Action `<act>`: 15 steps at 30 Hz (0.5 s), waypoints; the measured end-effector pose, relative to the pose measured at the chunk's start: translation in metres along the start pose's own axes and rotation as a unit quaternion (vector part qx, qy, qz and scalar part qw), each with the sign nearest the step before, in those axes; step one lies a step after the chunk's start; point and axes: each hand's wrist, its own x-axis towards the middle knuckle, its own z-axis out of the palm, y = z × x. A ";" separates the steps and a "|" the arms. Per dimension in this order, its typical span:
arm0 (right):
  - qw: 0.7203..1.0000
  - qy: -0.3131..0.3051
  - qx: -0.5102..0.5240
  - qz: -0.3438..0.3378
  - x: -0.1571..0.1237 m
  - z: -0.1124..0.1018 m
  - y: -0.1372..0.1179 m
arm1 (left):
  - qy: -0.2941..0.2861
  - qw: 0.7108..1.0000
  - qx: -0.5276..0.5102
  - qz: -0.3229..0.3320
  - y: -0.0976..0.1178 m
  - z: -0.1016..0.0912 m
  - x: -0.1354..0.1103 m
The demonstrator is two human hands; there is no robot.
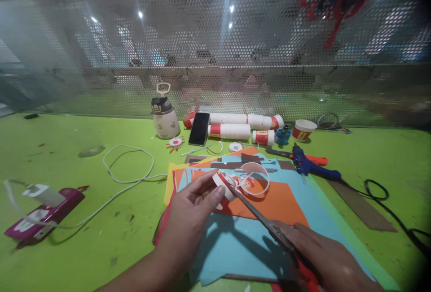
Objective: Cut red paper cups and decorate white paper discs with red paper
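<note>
My left hand point(191, 209) pinches a small white and red paper cup point(224, 185) between thumb and fingers, low over the coloured paper sheets point(269, 202). My right hand point(323, 256) grips red-handled scissors point(259, 215), whose blades reach up to the cup's rim. A thin white strip point(257, 177) curls away from the cup in a loop over the orange sheet.
Stacks of paper cups point(235, 126) lie at the back beside a phone point(199, 128), a white bottle point(164, 117), a single cup point(303, 129) and a blue glue gun point(311, 164). A magenta device point(43, 213) with a white cable point(128, 171) lies left on the green table point(67, 157).
</note>
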 end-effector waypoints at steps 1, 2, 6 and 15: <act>1.000 -0.008 -0.002 -0.002 -0.001 0.000 0.001 | 0.000 1.000 0.001 -0.001 0.000 0.000 0.000; 1.000 -0.013 -0.003 -0.002 -0.001 0.001 0.002 | -0.001 1.000 0.002 -0.002 0.000 0.000 0.000; 0.999 -0.034 -0.004 0.000 0.000 0.001 0.001 | 0.010 1.000 0.009 0.008 -0.001 0.000 0.001; 0.998 -0.050 0.010 0.024 0.001 0.003 -0.002 | 0.024 1.000 0.012 0.016 -0.001 0.002 -0.001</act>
